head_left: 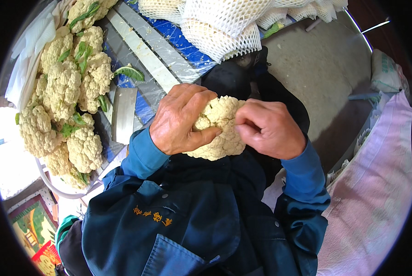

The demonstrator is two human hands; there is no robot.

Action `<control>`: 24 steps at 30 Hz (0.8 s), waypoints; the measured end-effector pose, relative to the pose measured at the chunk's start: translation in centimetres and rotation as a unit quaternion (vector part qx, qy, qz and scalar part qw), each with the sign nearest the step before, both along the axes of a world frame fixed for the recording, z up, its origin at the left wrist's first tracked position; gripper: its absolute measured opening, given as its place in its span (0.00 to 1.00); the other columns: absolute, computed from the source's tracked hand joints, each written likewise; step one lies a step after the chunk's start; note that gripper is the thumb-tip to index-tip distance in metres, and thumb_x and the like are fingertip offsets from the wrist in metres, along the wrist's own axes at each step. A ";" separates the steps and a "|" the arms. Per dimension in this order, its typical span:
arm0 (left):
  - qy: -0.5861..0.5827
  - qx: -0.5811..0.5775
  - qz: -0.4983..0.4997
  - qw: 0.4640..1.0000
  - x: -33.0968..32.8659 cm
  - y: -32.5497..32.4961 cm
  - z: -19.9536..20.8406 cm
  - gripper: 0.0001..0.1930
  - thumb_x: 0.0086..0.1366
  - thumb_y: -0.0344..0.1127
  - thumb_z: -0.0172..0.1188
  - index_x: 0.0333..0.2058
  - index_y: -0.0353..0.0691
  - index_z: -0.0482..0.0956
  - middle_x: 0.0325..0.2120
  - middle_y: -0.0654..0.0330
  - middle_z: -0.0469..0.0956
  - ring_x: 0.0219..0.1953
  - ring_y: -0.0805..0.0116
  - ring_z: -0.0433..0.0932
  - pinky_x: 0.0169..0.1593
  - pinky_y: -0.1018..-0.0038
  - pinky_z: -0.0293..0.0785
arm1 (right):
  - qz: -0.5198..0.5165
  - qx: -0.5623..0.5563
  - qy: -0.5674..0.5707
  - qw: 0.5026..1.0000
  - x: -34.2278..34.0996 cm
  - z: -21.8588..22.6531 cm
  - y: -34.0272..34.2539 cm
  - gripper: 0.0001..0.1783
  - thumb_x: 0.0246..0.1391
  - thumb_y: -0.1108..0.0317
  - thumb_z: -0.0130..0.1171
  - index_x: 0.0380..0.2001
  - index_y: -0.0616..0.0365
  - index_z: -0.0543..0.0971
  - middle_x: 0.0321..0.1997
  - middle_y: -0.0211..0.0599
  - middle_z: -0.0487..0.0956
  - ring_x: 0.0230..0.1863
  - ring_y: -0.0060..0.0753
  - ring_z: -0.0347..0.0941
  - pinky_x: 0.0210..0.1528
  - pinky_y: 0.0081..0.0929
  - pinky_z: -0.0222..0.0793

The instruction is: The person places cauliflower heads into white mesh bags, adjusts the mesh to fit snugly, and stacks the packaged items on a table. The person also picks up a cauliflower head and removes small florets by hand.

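Observation:
A cream-coloured cauliflower head [218, 120] is held in front of my body, over my lap. My left hand [180, 120] wraps its left side, the thumb lying across the florets. Against the right side of the head, my right hand [271, 129] is closed with thumb and forefinger pinched together. What that pinch holds, if anything, is too small to make out. A broad-bladed knife [124, 115] lies on the table left of my left hand, next to a heap of cauliflower heads [62, 87] with green leaf bits.
White foam net sleeves [224, 27] are piled at the table's far edge. The blue and grey striped table [157, 48] carries a loose green leaf [129, 72]. To my right stand a large pale pink woven sack [371, 193] and, farther off, another sack [386, 71].

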State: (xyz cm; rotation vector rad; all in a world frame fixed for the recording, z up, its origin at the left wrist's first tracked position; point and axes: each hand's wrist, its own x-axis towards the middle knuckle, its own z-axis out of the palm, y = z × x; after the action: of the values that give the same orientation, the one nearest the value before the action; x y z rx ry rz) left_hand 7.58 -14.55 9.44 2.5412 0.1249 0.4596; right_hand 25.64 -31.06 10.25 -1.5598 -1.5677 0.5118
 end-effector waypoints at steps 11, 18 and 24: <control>-0.006 -0.006 -0.002 1.000 0.0 0.1 -0.1 0.35 0.46 0.42 0.77 0.51 0.32 0.76 0.46 0.45 0.78 0.50 0.44 0.76 0.53 0.56 0.73 | -0.036 0.014 0.000 0.999 -0.4 -0.3 -0.4 0.08 0.48 0.80 0.66 0.33 0.61 0.81 0.30 0.40 0.78 0.28 0.42 0.78 0.31 0.31 0.73; -0.009 -0.009 0.010 1.000 -0.1 -0.1 -0.1 0.35 0.44 0.40 0.77 0.52 0.32 0.76 0.46 0.45 0.78 0.50 0.44 0.76 0.54 0.57 0.73 | 0.022 -0.024 -0.017 0.999 -0.8 -0.4 0.1 0.10 0.49 0.78 0.65 0.37 0.62 0.81 0.34 0.45 0.81 0.33 0.52 0.80 0.35 0.36 0.76; -0.017 -0.005 0.010 1.000 0.0 -0.1 0.0 0.36 0.45 0.40 0.77 0.53 0.32 0.75 0.46 0.45 0.78 0.48 0.44 0.77 0.53 0.56 0.73 | 0.015 -0.034 -0.014 0.999 -1.1 -0.4 0.2 0.08 0.53 0.69 0.65 0.35 0.60 0.79 0.29 0.51 0.80 0.31 0.56 0.79 0.33 0.46 0.75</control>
State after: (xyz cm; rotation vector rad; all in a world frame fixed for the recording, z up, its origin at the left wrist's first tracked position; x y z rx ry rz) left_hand 7.58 -14.67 9.44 2.5225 0.1412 0.5076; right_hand 24.52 -30.84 9.80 -1.6032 -1.6112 0.5671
